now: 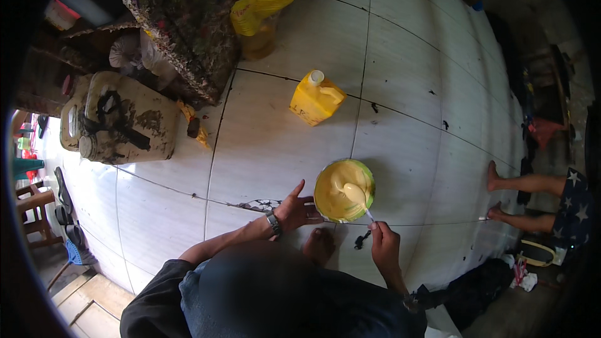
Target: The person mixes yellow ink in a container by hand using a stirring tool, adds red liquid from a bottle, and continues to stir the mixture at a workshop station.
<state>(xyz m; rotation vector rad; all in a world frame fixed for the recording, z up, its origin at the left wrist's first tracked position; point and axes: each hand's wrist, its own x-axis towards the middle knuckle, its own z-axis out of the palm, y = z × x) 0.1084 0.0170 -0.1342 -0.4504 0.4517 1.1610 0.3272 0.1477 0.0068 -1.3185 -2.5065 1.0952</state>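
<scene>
A round tub with a green rim holds thick pale yellow paste on the tiled floor. A light spoon rests in the paste, its handle angled down to the right. My right hand is closed on that handle. My left hand is at the tub's left side with thumb raised and fingers apart; its fingertips are at or touching the rim. A yellow plastic jug with a white cap stands beyond the tub. My bare foot shows just below the tub.
Stained jerrycans and a torn wrapper lie left. A cluttered ragged block and yellow-topped container are at the back. Another person's bare legs reach in from the right. Sandals and a blue dustpan lie far left.
</scene>
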